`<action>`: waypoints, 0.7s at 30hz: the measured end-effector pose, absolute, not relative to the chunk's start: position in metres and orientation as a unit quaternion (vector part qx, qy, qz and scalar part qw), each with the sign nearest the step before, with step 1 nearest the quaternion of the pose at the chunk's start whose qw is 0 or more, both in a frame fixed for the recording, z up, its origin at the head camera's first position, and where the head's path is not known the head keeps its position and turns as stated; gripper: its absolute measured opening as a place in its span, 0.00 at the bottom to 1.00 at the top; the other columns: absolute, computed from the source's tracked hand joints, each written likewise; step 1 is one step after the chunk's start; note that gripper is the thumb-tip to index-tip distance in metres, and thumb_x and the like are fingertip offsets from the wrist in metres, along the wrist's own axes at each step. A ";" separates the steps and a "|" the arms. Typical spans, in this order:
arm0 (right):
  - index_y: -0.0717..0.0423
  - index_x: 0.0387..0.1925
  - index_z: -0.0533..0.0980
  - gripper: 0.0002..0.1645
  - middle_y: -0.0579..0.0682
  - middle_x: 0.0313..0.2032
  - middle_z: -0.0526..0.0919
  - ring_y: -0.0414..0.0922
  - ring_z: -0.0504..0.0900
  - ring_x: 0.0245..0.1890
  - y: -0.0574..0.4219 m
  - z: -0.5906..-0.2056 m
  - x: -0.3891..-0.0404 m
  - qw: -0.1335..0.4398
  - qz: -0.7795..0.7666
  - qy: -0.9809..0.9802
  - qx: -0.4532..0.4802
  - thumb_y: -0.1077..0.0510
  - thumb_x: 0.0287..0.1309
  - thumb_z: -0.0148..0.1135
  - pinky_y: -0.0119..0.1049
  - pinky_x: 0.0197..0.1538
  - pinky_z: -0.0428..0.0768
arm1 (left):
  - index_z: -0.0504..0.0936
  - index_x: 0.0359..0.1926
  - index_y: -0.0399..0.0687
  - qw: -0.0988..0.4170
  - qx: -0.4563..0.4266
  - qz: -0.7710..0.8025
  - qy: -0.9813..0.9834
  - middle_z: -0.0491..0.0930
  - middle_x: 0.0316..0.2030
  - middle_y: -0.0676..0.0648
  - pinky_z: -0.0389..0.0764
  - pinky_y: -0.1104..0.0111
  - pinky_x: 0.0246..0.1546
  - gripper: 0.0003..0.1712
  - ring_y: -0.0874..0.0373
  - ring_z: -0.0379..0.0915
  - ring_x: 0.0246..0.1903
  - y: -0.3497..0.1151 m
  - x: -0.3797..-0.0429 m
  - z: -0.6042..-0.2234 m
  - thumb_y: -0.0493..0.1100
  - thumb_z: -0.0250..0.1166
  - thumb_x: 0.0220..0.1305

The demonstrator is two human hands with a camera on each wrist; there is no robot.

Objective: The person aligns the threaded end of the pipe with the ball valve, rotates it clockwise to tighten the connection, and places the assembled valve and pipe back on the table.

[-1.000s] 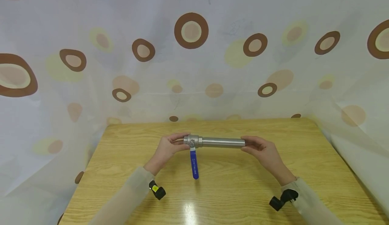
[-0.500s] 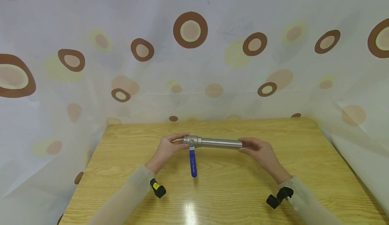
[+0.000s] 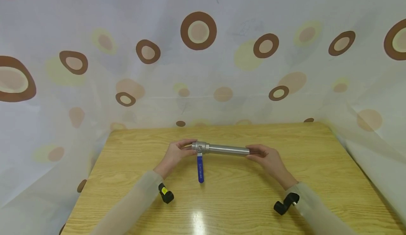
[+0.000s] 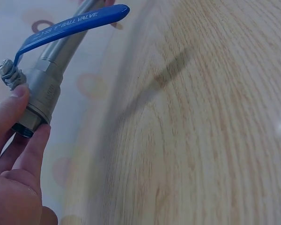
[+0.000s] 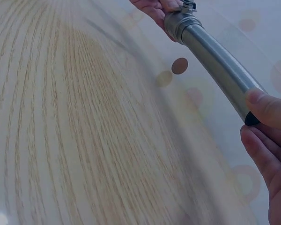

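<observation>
A silver ball valve (image 3: 199,147) with a blue lever handle (image 3: 200,169) is held above the table, joined to a metal pipe (image 3: 229,150). My left hand (image 3: 174,155) pinches the valve's left end; in the left wrist view the thumb touches the valve body (image 4: 46,89) beside the stem nut (image 4: 9,72). My right hand (image 3: 269,160) grips the pipe's far end. Thumb and fingers pinch the pipe (image 5: 222,70) by its dark open end (image 5: 251,119) in the right wrist view. Toward me points the lever, crosswise to the pipe. How deep the pipe sits in the valve is hidden.
Below both hands lies a wood-grain table (image 3: 228,206). A white curtain (image 3: 234,19) with brown and yellow circles encloses the back and sides. Each sleeve carries a black wrist camera, one left (image 3: 166,194) and one right (image 3: 282,206).
My right hand and the pipe's right end have shifted left and a little down in the head view, and the pipe looks shorter. The valve and my left hand stay nearly in place.
</observation>
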State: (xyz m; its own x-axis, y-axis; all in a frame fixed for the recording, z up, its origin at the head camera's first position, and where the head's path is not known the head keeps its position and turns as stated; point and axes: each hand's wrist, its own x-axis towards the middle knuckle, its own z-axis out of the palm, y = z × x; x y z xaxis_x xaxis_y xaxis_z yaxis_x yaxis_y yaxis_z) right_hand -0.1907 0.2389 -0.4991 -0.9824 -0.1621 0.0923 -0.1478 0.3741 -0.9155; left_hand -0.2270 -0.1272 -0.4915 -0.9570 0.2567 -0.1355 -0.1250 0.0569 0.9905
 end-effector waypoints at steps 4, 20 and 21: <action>0.62 0.60 0.81 0.25 0.61 0.52 0.87 0.34 0.87 0.44 0.239 -0.503 -0.195 0.008 -0.544 0.834 -0.095 0.56 0.65 0.72 0.29 0.47 0.86 | 0.82 0.64 0.45 0.135 0.043 0.679 0.721 0.77 0.67 0.44 0.71 0.51 0.72 0.28 0.47 0.78 0.63 -0.127 -0.232 -0.495 0.35 0.74 0.63; 0.69 0.57 0.81 0.23 0.65 0.50 0.87 0.35 0.86 0.44 0.237 -0.521 -0.213 0.020 -0.565 0.819 -0.094 0.64 0.62 0.73 0.26 0.47 0.85 | 0.80 0.65 0.39 0.141 0.049 0.679 0.719 0.79 0.65 0.40 0.79 0.62 0.65 0.29 0.46 0.77 0.64 -0.127 -0.246 -0.508 0.31 0.72 0.63; 0.69 0.57 0.81 0.23 0.66 0.50 0.87 0.36 0.86 0.45 0.237 -0.522 -0.214 0.021 -0.567 0.818 -0.094 0.64 0.62 0.73 0.26 0.47 0.85 | 0.81 0.64 0.40 0.140 0.048 0.676 0.722 0.79 0.65 0.40 0.78 0.61 0.66 0.28 0.45 0.77 0.64 -0.127 -0.246 -0.509 0.31 0.73 0.62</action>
